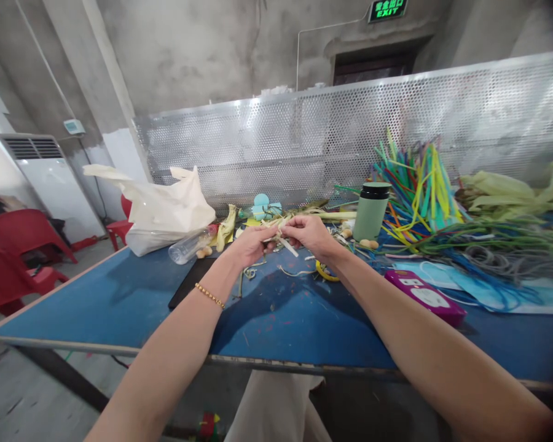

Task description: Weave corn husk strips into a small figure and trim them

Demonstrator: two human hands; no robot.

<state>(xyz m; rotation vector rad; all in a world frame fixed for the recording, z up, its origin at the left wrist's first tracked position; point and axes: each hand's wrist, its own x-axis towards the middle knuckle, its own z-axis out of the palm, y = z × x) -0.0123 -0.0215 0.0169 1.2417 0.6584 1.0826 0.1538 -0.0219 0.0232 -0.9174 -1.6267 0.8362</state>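
Both hands meet above the blue table (267, 331), with fingertips close together. My left hand (254, 243) is closed on a pale, flat plant-like strip (289, 247). From the other side my right hand (309, 233) pinches the same strip, and one end sticks out below the fingers. What exactly the strip is made of is too small to tell. Just under and behind the hands lie thin pale scraps and fibres. A yellow ring-shaped roll (326, 272) rests below my right wrist.
At left stand a white plastic bag (166, 212) and a lying clear bottle (191, 247). Right of my hands are a green tumbler (371, 215), bundled coloured strips (428, 190), a purple box (424, 298) and blue masks (479, 285). A perforated metal panel (258, 138) borders the table's back.
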